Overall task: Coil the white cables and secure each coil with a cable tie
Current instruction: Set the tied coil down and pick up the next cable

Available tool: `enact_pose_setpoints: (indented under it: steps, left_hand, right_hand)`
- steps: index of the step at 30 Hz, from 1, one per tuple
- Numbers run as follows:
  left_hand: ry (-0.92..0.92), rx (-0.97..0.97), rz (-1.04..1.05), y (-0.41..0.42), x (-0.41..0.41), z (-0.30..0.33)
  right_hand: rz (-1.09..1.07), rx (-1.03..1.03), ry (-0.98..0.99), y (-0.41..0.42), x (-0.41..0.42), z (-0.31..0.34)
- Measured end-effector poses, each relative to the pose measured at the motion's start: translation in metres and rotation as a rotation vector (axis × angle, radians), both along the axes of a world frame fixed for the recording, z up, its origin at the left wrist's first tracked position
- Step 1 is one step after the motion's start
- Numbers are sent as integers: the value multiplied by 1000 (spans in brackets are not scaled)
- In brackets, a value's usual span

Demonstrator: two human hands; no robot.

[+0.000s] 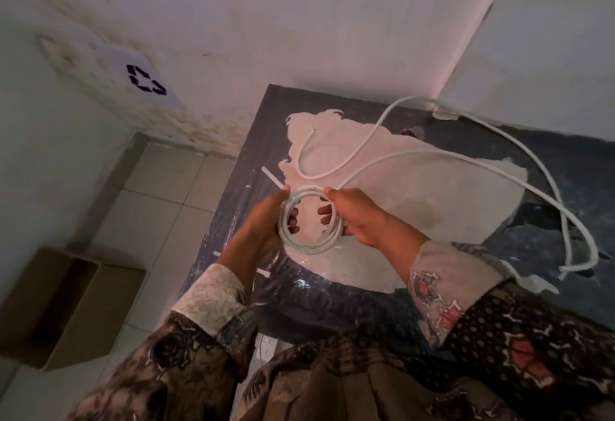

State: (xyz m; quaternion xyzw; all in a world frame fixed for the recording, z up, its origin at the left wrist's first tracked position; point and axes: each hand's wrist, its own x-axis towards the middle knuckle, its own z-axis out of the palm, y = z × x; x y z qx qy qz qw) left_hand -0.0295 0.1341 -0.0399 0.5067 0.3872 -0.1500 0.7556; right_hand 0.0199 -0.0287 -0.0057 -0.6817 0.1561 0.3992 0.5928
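You're gripping one white coil [311,217] with both hands.
Left hand [266,217] and right hand [359,217] clasp it; recycling-arrows label [145,79] upper left, two cable ties [274,179].

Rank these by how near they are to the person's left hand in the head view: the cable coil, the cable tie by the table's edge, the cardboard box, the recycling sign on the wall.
1. Cable coil: held in the left hand.
2. Cable tie: on the table, just above that hand.
3. Cardboard box: on the floor, lower left.
4. Recycling sign: on the wall, upper left.
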Motion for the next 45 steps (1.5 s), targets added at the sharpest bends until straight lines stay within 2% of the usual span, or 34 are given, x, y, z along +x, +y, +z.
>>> enact_pose_setpoints:
  steps: [3, 7, 12, 15, 21, 23, 25, 26, 27, 29, 30, 31, 32, 34, 38, 45]
  left_hand:
    - [14, 175, -7, 28, 9, -4]
    - [-21, 577, -140, 54, 22, -12]
    - [-51, 799, -309, 75, 42, -22]
    - [-56, 920, -357, 74, 48, -25]
    - [5, 1024, -322, 71, 50, -24]
    - [-3, 1018, -274, 68, 52, -19]
    - [-62, 971, -326, 63, 58, -12]
    - [-94, 936, -390, 60, 62, -8]
    - [-122, 907, -464, 54, 66, -4]
    - [-173, 917, -578, 41, 74, 2]
    - [-193, 939, -607, 35, 77, 4]
    - [-216, 960, -632, 29, 79, 6]
    - [-257, 1001, -666, 23, 80, 7]
    - [-378, 1132, -791, 13, 80, 8]
    - [-475, 1289, -1018, -2, 75, 15]
    - [-936, 1128, -1089, -41, 46, 66]
  right_hand:
    - [131, -178, -119, 25, 11, -7]
    - [203, -278, -237, 52, 23, -23]
    - [91, -341, -227, 67, 33, -38]
    - [127, -379, -234, 66, 35, -45]
    - [202, -548, -443, 57, 31, -46]
    - [95, -555, -539, 51, 25, -38]
    - [-9, -618, -711, 45, 21, -21]
    - [-89, -654, -747, 41, 23, -17]
    - [-218, -665, -681, 39, 31, -13]
    - [-519, -452, -249, 30, 54, -7]
    - [-570, -270, -50, 25, 64, -4]
    - [-531, -114, 49, 20, 71, 3]
    - [-466, -48, 49, 16, 75, 8]
    - [-393, -50, -68, 8, 78, 17]
    - [-432, 49, -230, -14, 72, 46]
    - [-539, 287, -345, -77, 44, 113]
